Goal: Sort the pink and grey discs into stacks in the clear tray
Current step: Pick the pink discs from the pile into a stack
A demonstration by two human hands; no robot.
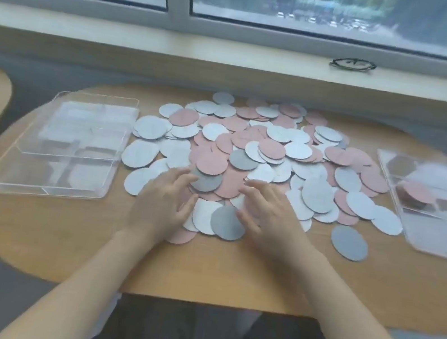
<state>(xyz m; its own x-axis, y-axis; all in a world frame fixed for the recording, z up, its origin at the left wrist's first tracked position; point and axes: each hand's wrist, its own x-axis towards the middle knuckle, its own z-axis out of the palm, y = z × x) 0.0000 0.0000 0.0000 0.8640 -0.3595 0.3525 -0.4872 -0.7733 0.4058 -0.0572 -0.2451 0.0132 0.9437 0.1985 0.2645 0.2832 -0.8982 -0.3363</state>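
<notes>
From the head camera we look down on a wooden table (228, 273) where a wide heap of discs (249, 150) lies spread, pink, pale and darker grey ones overlapping in no order. Our left hand (163, 203) and right hand (268, 215) rest at the near edge of the heap, palms down and facing each other, fingers spread and gripping nothing; between them sit a dark grey disc (205, 181) and a pink disc (231, 185), and another grey disc (228, 223) lies just below. To our left stands a clear tray (8, 177), seemingly divided into compartments, with faint shapes inside that we cannot make out through the glare. To our right is a second clear tray (393, 174) that already holds a short pink stack (416, 195); a lone grey disc (349, 243) lies apart from the heap near it. We judge the sorting barely begun. To do this step well, we should work from the near edge, slide one colour at a time off the pile instead of pinching into it, square several discs together between both hands, and only then carry them over, keeping pink with the pink stack and grey in a separate compartment. The discs look thin and slippery, so lifting too many risks a fan-out.
</notes>
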